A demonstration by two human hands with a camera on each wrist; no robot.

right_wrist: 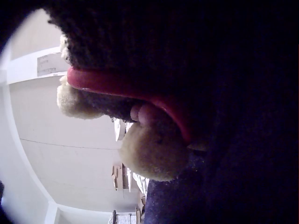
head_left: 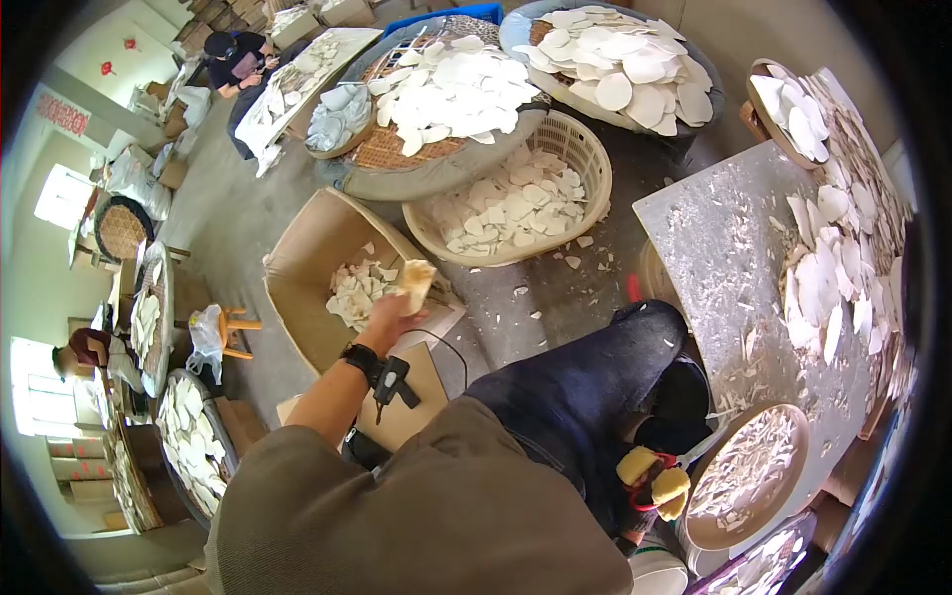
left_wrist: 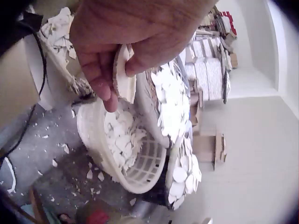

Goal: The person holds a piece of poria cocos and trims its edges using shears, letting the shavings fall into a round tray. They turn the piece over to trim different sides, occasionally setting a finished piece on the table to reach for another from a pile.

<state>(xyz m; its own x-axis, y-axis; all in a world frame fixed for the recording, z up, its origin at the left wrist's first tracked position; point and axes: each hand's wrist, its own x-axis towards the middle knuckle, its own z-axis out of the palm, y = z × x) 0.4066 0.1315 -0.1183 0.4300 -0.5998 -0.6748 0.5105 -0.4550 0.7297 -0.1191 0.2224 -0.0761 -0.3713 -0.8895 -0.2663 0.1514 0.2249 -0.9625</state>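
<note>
Between thumb and fingers, my left hand (head_left: 393,319) (left_wrist: 135,37) pinches a flat pale piece with a brownish edge (head_left: 416,286) (left_wrist: 124,77). In the head view it is above a cardboard box (head_left: 307,238) holding white flakes (head_left: 359,290). My right hand (head_left: 645,496), low beside the knee, has its fingers through the red handles (head_left: 645,506) (right_wrist: 112,84) of a tool like large scissors, whose grey blades point toward a round tray of shavings (head_left: 793,436). Yellow padding (head_left: 670,484) (right_wrist: 154,151) wraps parts of that hand.
An oval plastic basket (head_left: 595,164) (left_wrist: 100,149) of white pieces stands beyond the box. Round trays heaped with white discs (head_left: 620,64) lie behind it. A grey board (head_left: 724,228) with scraps is at the right. A black cable (head_left: 461,357) runs near the left wrist. Another person (head_left: 238,64) sits at the back left.
</note>
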